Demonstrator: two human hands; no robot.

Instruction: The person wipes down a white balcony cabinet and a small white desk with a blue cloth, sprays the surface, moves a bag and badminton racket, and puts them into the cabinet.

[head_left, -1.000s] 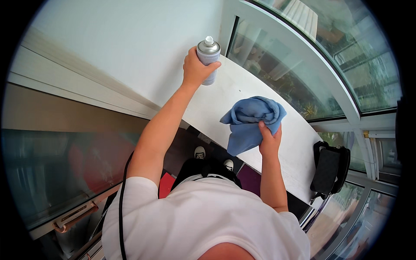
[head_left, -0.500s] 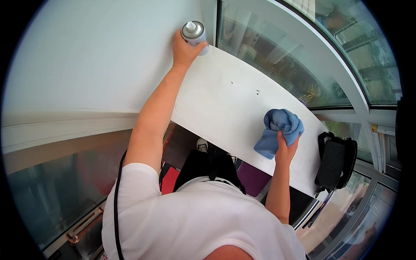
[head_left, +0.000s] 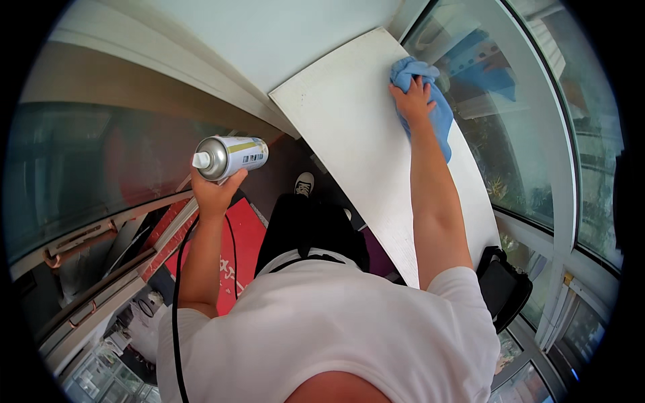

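My left hand (head_left: 213, 191) is wrapped round a spray can (head_left: 243, 156) with a silver top and a white nozzle. The can is tilted on its side in the air, left of the white tabletop (head_left: 342, 127). Over at the tabletop's far right edge, my right hand (head_left: 413, 101) lies with fingers spread on a blue cloth (head_left: 440, 124). The palm presses the cloth down onto the surface near the window. Part of the cloth trails toward the window-side edge.
A window (head_left: 497, 114) runs along the tabletop's right side. A black bag (head_left: 500, 285) sits at the tabletop's near right end. A white wall (head_left: 269, 33) rises beyond the far end. On the floor to the left lies a red board (head_left: 245, 248).
My left hand has lifted the can off the tabletop's far end and brought it left and nearer. My right hand has carried the cloth to the far end and flattened it there.
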